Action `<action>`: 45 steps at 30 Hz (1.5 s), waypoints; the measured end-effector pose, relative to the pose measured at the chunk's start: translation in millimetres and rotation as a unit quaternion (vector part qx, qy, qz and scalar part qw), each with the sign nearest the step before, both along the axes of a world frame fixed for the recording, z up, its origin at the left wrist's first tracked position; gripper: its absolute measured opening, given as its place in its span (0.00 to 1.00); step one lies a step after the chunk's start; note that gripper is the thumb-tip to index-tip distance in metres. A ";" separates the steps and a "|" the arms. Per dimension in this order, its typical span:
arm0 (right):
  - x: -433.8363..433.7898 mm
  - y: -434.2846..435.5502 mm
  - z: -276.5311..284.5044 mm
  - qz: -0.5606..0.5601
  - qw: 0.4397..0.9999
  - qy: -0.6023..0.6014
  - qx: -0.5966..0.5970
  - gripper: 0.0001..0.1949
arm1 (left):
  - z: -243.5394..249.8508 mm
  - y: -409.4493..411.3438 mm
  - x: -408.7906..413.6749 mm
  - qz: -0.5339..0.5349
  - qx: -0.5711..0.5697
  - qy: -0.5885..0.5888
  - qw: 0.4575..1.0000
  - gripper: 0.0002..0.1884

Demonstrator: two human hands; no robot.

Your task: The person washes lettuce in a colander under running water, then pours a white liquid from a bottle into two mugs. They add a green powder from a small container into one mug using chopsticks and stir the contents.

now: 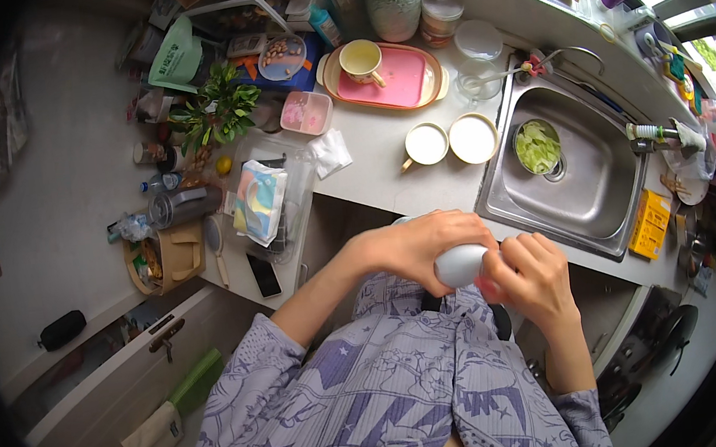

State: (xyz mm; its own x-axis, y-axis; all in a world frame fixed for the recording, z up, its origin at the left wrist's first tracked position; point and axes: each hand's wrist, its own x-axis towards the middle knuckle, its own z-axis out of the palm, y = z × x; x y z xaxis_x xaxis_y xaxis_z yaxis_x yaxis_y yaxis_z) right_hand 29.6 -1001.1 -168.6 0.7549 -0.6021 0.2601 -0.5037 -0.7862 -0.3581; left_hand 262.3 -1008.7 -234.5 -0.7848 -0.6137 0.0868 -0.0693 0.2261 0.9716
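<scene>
Close to my body, my left hand (430, 245) is curled around a pale, rounded bottle or container (461, 266). My right hand (529, 270) grips its other end, where a small pinkish-red part (488, 288) shows between the fingers. The object's exact kind cannot be told. Beyond my hands, on the white counter (380, 184), stand a cup with a handle (426, 143) and a wider round bowl or cup (473, 138), side by side, both with white contents. A metal bowl of green leaves (538, 147) sits in the steel sink (600, 196) to the right.
Behind the cups, a yellow cup (361, 63) stands on a pink-centred tray (409, 88). A potted plant (219, 107), a tissue pack (261, 203) and a phone (264, 274) are at the left. The faucet (570, 53) arches over the sink; a yellow box (650, 224) lies by its right edge.
</scene>
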 end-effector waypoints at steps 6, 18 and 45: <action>-6.1 9.8 29.0 0.127 0.991 0.030 -0.011 0.22 | 17.0 -34.5 5.5 -0.266 0.108 0.023 0.958 0.41; 3.9 0.4 71.7 0.324 0.930 0.091 -0.150 0.26 | 7.1 -52.0 -34.2 -0.584 0.183 0.084 0.787 0.48; 8.0 -15.6 49.2 0.251 0.959 -0.120 -0.049 0.25 | -3.5 -47.1 -5.9 -0.426 0.191 0.168 0.868 0.44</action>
